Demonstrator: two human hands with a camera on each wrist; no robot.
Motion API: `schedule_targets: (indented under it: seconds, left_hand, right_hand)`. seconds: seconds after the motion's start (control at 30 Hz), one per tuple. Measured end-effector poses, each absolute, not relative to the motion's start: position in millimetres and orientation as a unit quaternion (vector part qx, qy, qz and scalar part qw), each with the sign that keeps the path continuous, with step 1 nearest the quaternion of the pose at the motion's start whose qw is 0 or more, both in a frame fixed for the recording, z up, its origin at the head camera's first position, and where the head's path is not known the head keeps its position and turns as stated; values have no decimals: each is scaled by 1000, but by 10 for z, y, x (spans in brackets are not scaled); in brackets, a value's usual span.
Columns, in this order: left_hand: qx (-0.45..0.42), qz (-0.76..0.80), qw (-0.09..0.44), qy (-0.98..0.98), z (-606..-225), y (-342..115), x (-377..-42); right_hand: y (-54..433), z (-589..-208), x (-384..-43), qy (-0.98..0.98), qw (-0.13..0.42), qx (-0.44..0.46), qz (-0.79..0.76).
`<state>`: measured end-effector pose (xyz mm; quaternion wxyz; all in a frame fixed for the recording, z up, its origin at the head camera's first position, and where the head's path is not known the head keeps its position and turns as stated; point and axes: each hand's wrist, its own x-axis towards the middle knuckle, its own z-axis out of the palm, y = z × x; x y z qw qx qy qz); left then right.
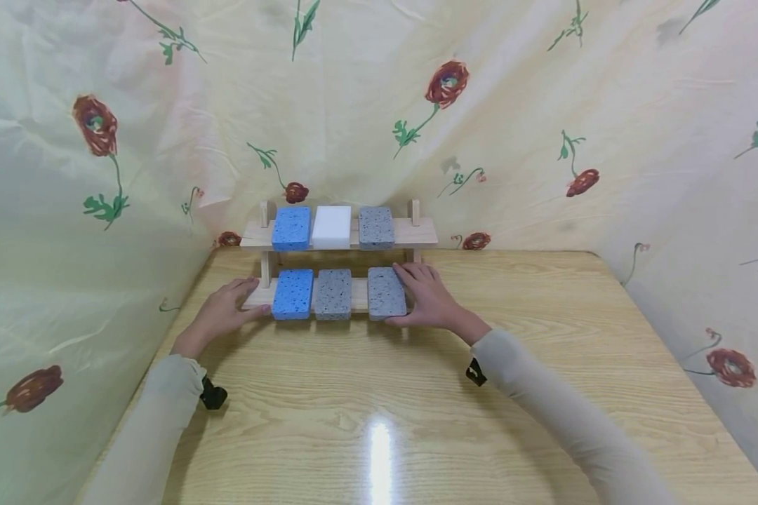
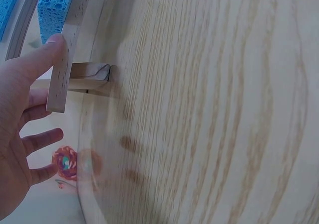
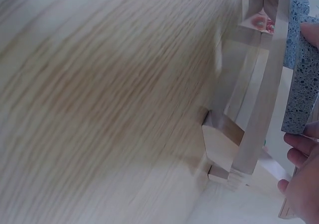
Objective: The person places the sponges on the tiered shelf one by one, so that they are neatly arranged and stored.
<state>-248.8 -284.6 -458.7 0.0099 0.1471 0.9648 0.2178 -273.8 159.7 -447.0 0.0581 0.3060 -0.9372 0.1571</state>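
Observation:
My right hand (image 1: 431, 298) grips a grey speckled sponge (image 1: 387, 292) by its right side, over the right part of the lower board of a small two-tier wooden shelf (image 1: 359, 297). In the right wrist view, the thumb lies on one edge of that sponge and fingers on the opposite one. My left hand (image 1: 224, 308) holds the lower board's left end; in the left wrist view, its thumb presses the front edge near a blue sponge (image 2: 55, 10). Also on the lower board are the blue sponge (image 1: 293, 293) and another grey sponge (image 1: 333, 294).
On the upper board sit a blue sponge (image 1: 292, 228), a white sponge-like block (image 1: 332, 226) and a grey sponge (image 1: 375, 228). The shelf stands at the back of a wood-grain table (image 1: 316, 393), close to a flowered cloth (image 1: 354, 105) that hangs behind and at both sides.

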Motion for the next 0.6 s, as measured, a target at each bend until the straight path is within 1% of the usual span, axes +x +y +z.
schedule_targets:
  seconds: [0.6]
  left_hand:
    - [147,219,9,965,-4588,-2847,-2483]
  right_hand:
    - [1539,-4452,-2772,-941,48,297,154]
